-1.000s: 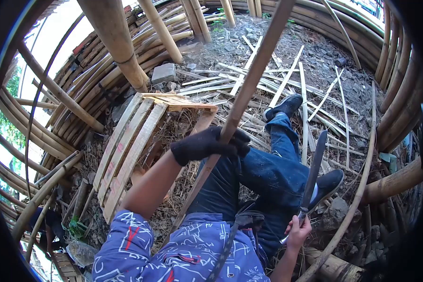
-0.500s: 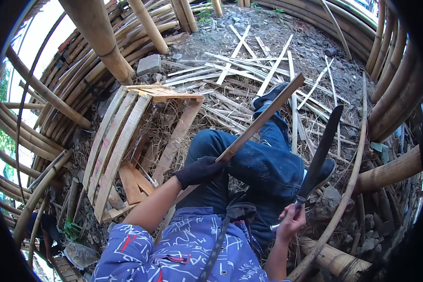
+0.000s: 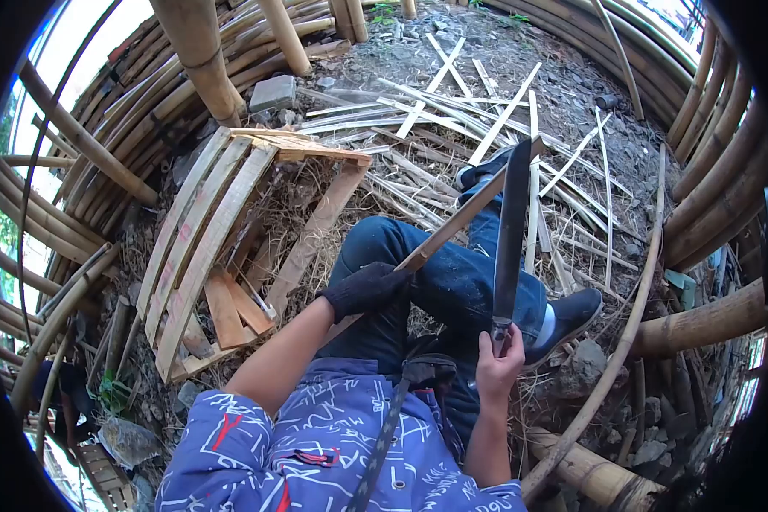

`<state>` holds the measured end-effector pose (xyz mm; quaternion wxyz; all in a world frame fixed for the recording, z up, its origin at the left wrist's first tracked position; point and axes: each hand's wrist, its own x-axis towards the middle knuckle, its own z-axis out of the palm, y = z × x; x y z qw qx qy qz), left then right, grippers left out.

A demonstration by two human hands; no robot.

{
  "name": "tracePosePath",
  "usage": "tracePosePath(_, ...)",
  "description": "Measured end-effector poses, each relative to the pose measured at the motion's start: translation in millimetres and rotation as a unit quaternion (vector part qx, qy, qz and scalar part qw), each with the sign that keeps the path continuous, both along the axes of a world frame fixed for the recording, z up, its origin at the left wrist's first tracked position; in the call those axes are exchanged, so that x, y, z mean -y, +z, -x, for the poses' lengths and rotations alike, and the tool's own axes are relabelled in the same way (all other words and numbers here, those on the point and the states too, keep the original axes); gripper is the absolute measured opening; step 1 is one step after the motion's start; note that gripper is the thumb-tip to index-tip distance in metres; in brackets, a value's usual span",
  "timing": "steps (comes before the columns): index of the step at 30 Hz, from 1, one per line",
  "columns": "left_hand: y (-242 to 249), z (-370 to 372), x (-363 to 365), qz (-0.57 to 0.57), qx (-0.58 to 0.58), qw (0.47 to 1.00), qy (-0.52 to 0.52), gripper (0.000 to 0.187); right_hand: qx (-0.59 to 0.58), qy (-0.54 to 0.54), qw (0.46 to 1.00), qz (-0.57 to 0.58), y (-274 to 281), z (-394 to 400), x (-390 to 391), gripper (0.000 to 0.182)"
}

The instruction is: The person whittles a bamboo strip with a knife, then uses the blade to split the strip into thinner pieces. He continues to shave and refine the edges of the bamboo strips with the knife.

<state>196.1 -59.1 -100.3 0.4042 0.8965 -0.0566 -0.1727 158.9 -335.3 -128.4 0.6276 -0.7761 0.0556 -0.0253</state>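
Note:
My left hand [image 3: 365, 291], in a black glove, is closed around a long flat wooden strip [image 3: 454, 223] that slants across my bent leg, its far end up and to the right. My bare right hand [image 3: 498, 365] grips a machete [image 3: 510, 235] by its handle, low in front of my right side. The long dark blade points away from me, nearly upright in the view. Near its tip the blade overlaps the far part of the strip. Both lie over my jeans [image 3: 452, 286].
A slatted wooden crate [image 3: 205, 243] lies to my left with loose wood pieces [image 3: 228, 316] inside. Thin pale strips [image 3: 461, 119] are scattered on the rubble ahead. Bamboo poles [image 3: 198, 60] surround the spot, and a curved pole [image 3: 627, 363] runs along my right.
My right hand has moved left and upward, turning the machete from slanting right to nearly upright, so its tip now crosses the strip. My left hand keeps its hold.

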Motion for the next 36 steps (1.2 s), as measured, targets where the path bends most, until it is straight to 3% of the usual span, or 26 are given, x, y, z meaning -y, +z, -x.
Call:
tracePosePath(1, 12, 1, 5, 0.027, -0.112, 0.991, 0.061, 0.038, 0.013, -0.008, 1.0, -0.021, 5, 1, -3, 0.035)
tracePosePath(2, 7, 3, 5, 0.028, -0.114, 0.991, 0.061, 0.038, 0.016, -0.002, 0.999, -0.036, 7, 1, -2, 0.038)
tracePosePath(4, -4, 0, 4, 0.069, -0.099, 0.987, 0.108, 0.052, 0.052, 0.01, 0.999, 0.001, 4, -3, 3, 0.039)
tracePosePath(7, -3, 1, 5, 0.062, -0.084, 0.989, 0.101, 0.051, 0.104, 0.013, 0.994, 0.045, 4, -12, 8, 0.04)
tracePosePath(8, -7, 2, 3, 0.064, -0.083, 0.989, 0.101, 0.051, 0.182, 0.013, 0.977, 0.113, 10, -16, 8, 0.038)
tracePosePath(9, -13, 4, 1, 0.052, -0.011, 0.996, 0.068, 0.052, 0.259, 0.014, 0.949, 0.178, 14, -19, 7, 0.037)
tracePosePath(10, -18, 6, -1, 0.04, 0.06, 0.997, 0.035, 0.052, 0.259, 0.017, 0.949, 0.179, 17, -20, 5, 0.037)
tracePosePath(14, -25, 6, -2, 0.063, -0.019, 0.996, 0.066, 0.037, 0.297, 0.038, 0.93, 0.212, 16, -23, 1, 0.039)
tracePosePath(16, -44, 7, -8, -0.047, 0.252, 0.963, -0.088, 0.02, 0.314, 0.042, 0.924, 0.214, 13, -28, -2, 0.039)
tracePosePath(18, -28, 11, -5, -0.061, 0.215, 0.969, -0.103, 0.018, 0.331, 0.039, 0.914, 0.232, 12, -35, -3, 0.037)
tracePosePath(20, -26, 19, 1, -0.069, 0.176, 0.975, -0.117, 0.019, 0.296, 0.046, 0.924, 0.238, 13, -41, -3, 0.036)
tracePosePath(22, -33, 24, 5, 0.011, 0.1, 0.995, -0.002, 0.016, 0.246, 0.067, 0.932, 0.258, 8, -46, 0, 0.034)
tracePosePath(23, -23, 26, 9, 0.01, 0.101, 0.995, 0.001, 0.016, 0.248, 0.069, 0.932, 0.257, 6, -47, -2, 0.034)
tracePosePath(25, 6, 36, 21, 0.085, -0.039, 0.99, 0.109, 0.024, 0.208, 0.085, 0.94, 0.255, 4, -45, -4, 0.03)
tracePosePath(26, 9, 40, 21, 0.085, -0.04, 0.989, 0.113, 0.024, 0.207, 0.089, 0.94, 0.255, 5, -44, -4, 0.03)
tracePosePath(28, 13, 42, 19, 0.04, 0.09, 0.995, 0.017, 0.04, 0.161, 0.167, 0.928, 0.293, 10, -44, -4, 0.026)
tracePosePath(32, 31, 49, 20, 0.047, 0.116, 0.991, 0.055, 0.041, 0.18, 0.183, 0.936, 0.24, 19, -41, -7, 0.022)
tracePosePath(34, 49, 48, 22, 0.094, 0.027, 0.989, 0.111, 0.031, 0.183, 0.197, 0.932, 0.245, 25, -43, -7, 0.022)
tracePosePath(36, 49, 49, 25, 0.077, 0.076, 0.988, 0.106, 0.029, 0.192, 0.195, 0.924, 0.266, 31, -48, -9, 0.022)
